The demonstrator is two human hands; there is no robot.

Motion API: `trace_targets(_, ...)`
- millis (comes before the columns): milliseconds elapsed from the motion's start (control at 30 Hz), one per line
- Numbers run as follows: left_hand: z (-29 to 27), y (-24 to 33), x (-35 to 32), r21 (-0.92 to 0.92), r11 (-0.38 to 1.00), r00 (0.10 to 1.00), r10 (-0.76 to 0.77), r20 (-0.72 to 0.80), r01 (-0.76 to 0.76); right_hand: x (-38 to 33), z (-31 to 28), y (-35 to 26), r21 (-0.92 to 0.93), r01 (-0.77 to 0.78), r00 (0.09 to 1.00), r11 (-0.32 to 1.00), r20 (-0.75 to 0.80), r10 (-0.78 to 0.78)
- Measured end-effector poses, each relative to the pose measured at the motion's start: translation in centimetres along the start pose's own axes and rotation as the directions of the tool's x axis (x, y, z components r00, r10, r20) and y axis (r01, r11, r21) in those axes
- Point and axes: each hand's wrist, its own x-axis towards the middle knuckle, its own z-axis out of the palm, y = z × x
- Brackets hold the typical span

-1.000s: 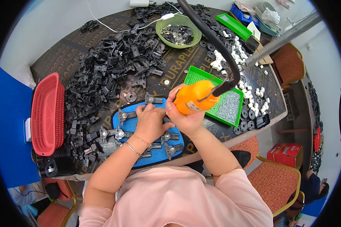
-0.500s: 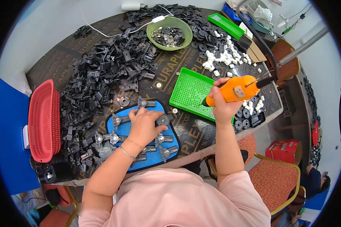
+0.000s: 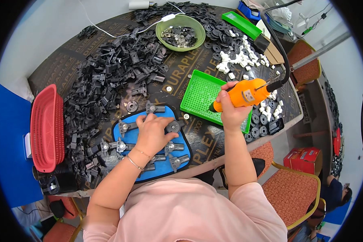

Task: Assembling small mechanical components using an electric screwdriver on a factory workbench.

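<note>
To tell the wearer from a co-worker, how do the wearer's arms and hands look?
Short pale pink sleeves, forearms bare. The left hand is ungloved, with a thin bracelet and silvery bangle at its wrist; the right hand is ungloved, unadorned.

Table (image 3: 205, 139), dark, lettered top. On it lie: black parts (image 3: 97, 86), heaped; blue mat (image 3: 153, 175); green bowl (image 3: 181, 49); green tray (image 3: 199, 94); white pieces (image 3: 242, 60).

The drill (image 3: 243, 96) is bright orange — its cord (image 3: 275, 36) is black. The mat (image 3: 153, 176) is blue with a black edge, and the parts (image 3: 176, 162) on it are dark grey with silver spots. The wheel (image 3: 173, 126) is dark grey too. The tray (image 3: 201, 90) is green with rows of holes. The table (image 3: 60, 66) is black with gold print — the basket (image 3: 48, 145) is pinkish red, the bowl (image 3: 180, 49) light green.
</note>
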Motion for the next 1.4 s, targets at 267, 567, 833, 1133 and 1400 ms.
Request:
trace_targets(267, -0.1, 0.0, -0.1, -0.005, 1.0, 1.0, 0.014, -0.016, -0.014, -0.1, 0.3, 0.0, -0.001, -0.023, 0.999, 1.0, 0.025, 0.023)
trace_targets(567, -0.2, 0.0, -0.5, 0.015, 0.999, 1.0, 0.029, -0.001, -0.029, -0.9, 2.6, -3.4, 0.153, 0.003, 0.995, 0.988, 0.1, -0.018)
trace_targets(833, -0.1, 0.2, -0.4, 0.047, 0.998, 0.999, 0.046, -0.005, -0.045, -4.4, 6.1, -2.5, 0.166, -0.157, 0.946, 0.973, 0.307, 0.101)
trace_targets(1133, 0.0, 0.3, -0.4, 0.068, 0.996, 0.998, 0.056, -0.022, -0.054, -5.0, 6.5, -2.3, 0.126, -0.145, 0.934, 0.981, 0.346, 0.094)
trace_targets(1400, 0.3, 0.3, -0.5, 0.11, 0.991, 0.995, 0.078, -0.064, -0.07, -5.2, 6.5, -2.0, 0.075, -0.119, 0.895, 0.99, 0.441, 0.074)
